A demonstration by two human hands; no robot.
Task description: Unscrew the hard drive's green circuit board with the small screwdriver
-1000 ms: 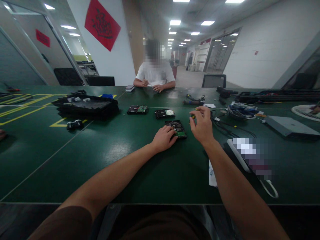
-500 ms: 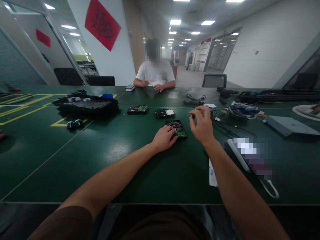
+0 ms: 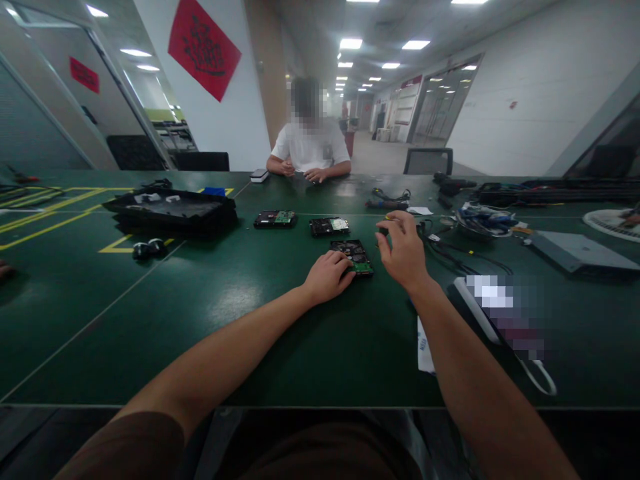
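A hard drive lies circuit-board side up on the green table. My left hand rests curled against its near left corner, fingers on its edge. My right hand hovers just right of the drive, fingers pinched round a small dark tool with a yellow part, likely a screwdriver. Two more hard drives lie farther back.
A black tray sits at the left, with small black parts near it. Cables and tools crowd the right, beside a grey flat box. A person in a white shirt sits across the table.
My right hand has dipped slightly and its fingers have shifted round the small tool. My left hand has stayed on the drive.
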